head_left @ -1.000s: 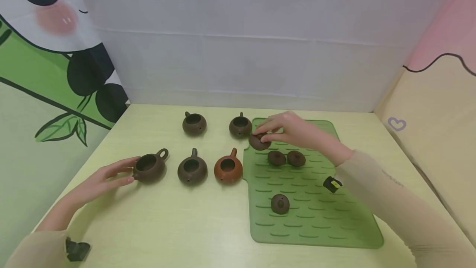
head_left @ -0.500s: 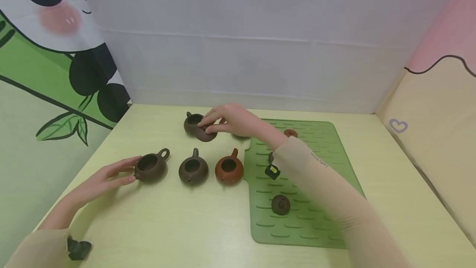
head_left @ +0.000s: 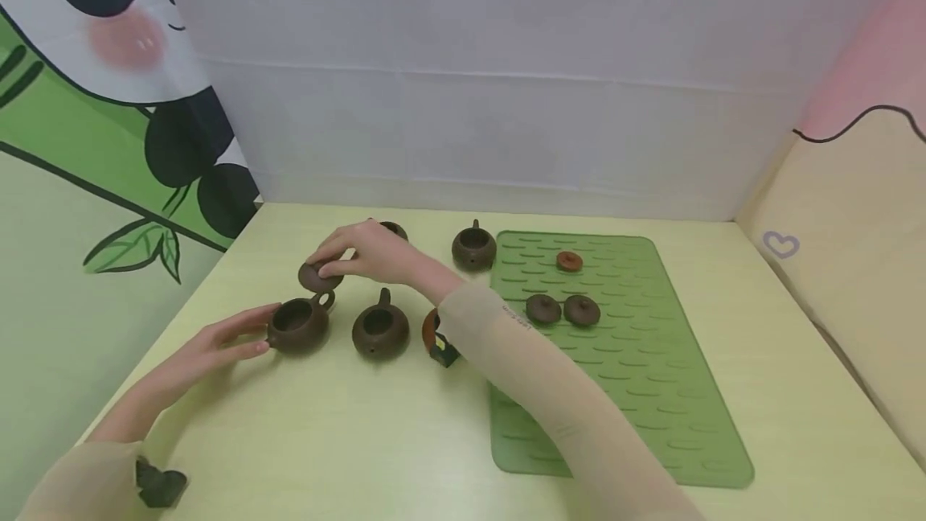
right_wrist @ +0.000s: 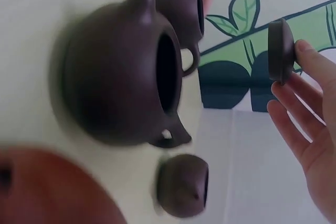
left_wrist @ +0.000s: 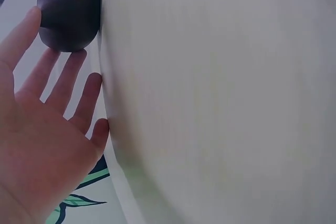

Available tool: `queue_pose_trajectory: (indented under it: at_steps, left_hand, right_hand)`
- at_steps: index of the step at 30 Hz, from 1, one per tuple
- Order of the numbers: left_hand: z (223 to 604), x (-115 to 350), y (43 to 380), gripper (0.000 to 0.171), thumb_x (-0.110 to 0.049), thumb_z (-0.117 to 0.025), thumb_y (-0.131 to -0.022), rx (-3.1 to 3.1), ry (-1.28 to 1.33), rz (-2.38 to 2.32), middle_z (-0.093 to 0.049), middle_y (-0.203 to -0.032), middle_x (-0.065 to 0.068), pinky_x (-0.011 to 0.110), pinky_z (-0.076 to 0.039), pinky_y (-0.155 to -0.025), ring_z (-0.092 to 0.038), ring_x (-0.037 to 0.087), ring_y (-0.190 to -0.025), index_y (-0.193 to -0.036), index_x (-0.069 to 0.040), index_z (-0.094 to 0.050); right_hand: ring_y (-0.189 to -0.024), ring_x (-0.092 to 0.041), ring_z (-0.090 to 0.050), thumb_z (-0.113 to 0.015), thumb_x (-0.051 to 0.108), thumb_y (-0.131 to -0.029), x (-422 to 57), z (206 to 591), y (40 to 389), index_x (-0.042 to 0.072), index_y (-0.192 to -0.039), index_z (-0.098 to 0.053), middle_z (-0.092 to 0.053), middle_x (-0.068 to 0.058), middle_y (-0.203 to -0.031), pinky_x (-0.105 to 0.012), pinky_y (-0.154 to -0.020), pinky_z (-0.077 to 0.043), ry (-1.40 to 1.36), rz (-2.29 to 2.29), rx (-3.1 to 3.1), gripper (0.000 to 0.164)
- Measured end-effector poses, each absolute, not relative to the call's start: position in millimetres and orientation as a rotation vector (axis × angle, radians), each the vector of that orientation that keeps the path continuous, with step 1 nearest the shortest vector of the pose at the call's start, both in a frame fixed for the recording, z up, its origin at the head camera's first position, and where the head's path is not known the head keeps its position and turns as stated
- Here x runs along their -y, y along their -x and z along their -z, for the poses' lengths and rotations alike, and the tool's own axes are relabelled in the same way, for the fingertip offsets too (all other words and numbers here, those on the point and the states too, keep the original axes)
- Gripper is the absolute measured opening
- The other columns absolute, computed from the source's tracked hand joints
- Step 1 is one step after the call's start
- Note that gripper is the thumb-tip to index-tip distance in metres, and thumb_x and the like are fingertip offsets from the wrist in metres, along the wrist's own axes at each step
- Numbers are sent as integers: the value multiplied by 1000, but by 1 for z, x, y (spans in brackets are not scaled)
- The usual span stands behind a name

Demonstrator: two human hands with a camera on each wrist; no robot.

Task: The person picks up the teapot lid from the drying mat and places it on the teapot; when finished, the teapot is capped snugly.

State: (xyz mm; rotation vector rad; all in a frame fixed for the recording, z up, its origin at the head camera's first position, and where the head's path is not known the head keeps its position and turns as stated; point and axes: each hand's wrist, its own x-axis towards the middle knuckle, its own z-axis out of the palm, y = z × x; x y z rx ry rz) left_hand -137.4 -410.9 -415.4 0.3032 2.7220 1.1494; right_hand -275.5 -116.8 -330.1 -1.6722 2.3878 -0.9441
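Observation:
My right hand (head_left: pixel 376 252) pinches a dark brown teapot lid (head_left: pixel 318 278) by its top, between thumb and fingers. In the right wrist view the lid (right_wrist: pixel 280 52) is held apart from the pots, its flat underside facing them. Just below the lid in the head view stands a lidless dark brown teapot (head_left: pixel 302 328), mouth up. My left hand (head_left: pixel 220 344) touches this pot at its spout side, fingers fairly straight. The left wrist view shows thumb and fingertips against the pot's body (left_wrist: pixel 68 14).
A second dark teapot (head_left: pixel 380 331) and a reddish one (head_left: pixel 430 332), partly behind my right sleeve, stand alongside. Farther back are two more dark pots (head_left: pixel 473 249), one mostly hidden. The green mat (head_left: pixel 637 416) holds a reddish lid (head_left: pixel 569 261) and two dark lids (head_left: pixel 542 309).
My right hand has carried the dark lid leftward from above the mat, past the back pots, to over the left teapot. My left hand has stayed at that teapot.

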Motion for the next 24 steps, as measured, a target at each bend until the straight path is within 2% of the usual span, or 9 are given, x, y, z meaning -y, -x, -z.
queue_pose_trajectory:
  at_steps: [4, 7, 14, 18, 22, 24]
  left_hand:
    - [415, 409, 135, 58, -28, -57, -100, -2691, -263, -1189, -42, -157, 7, 66, -35, -103, -37, -23, -121, -154, -24, -36]
    - [414, 408, 134, 59, -29, -58, -100, -2672, -235, -1218, -40, -158, 9, 71, -29, -104, -29, -28, -121, -154, -22, -36]
    - [413, 409, 135, 62, -30, -58, -100, -2648, -185, -1224, -44, -154, 6, 72, -30, -101, -39, -26, -111, -154, -11, -34]
    - [412, 408, 136, 63, -31, -58, -100, -2630, -174, -1233, -43, -153, 2, 71, -30, -102, -38, -26, -112, -154, -10, -33]
    - [412, 407, 136, 62, -30, -58, -100, -2627, -180, -1239, -45, -147, -14, 71, -30, -103, -38, -25, -112, -154, -11, -34]
    - [412, 407, 135, 61, -29, -58, -100, -2626, -182, -1242, -45, -149, -10, 71, -29, -103, -37, -25, -112, -154, -12, -34]
  right_hand:
    - [-110, 4, -62, -67, 32, -93, 139, 341, 268, 23, -122, -72, -71, 9, -122, -6, -85, -48, 1659, 980, -2403, 30]
    - [-108, 5, -62, -68, 33, -93, 153, 351, 262, 25, -121, -72, -71, 10, -121, -10, -87, -49, 1644, 1005, -2439, 30]
    - [-106, 6, -61, -69, 34, -92, 167, 372, 249, 26, -120, -73, -72, 11, -118, -4, -85, -44, 1508, 1105, -2479, 29]
    - [-102, 5, -63, -69, 35, -92, 169, 380, 245, 28, -119, -73, -72, 13, -115, -3, -82, -44, 1454, 1094, -2510, 28]
    - [-101, 6, -63, -68, 37, -92, 171, 384, 243, 30, -119, -72, -71, 15, -115, -2, -80, -42, 1442, 1042, -2542, 28]
    - [-101, 7, -63, -68, 38, -92, 173, 385, 243, 32, -119, -72, -71, 17, -115, -3, -80, -42, 1428, 1005, -2562, 27]
